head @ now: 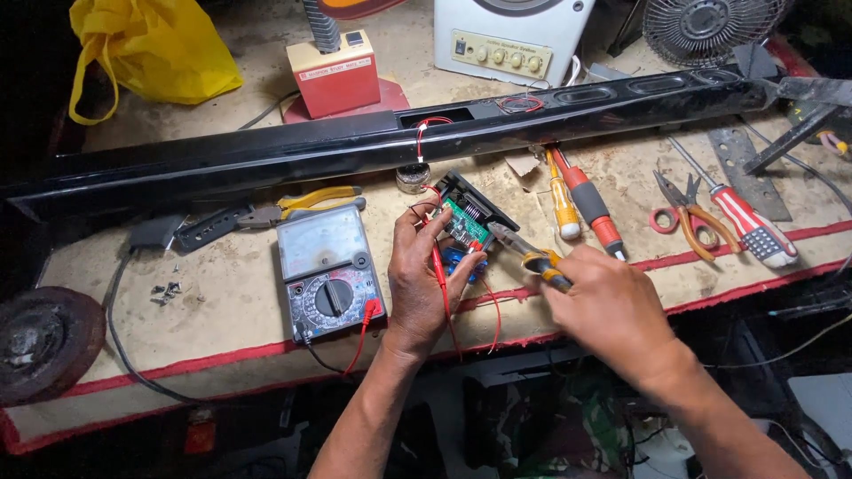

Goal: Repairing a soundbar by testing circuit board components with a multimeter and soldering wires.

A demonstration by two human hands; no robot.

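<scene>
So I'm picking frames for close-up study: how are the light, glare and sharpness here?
Head view: bright, even light on the bench top, edges falling into dark; glare streaks along the glossy black bar; left hand and circuit board fairly sharp; right hand slightly soft.

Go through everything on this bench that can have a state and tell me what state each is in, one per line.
Left hand: gripping the circuit board and red probe.
Circuit board: bare, held tilted.
Right hand: closed on the pliers.
Pliers: tips at the board.
Multimeter: face up, leads plugged in.
Long black housing: opened, red wires hanging out.
Scissors: lying slightly open.
Screws: loose.
</scene>
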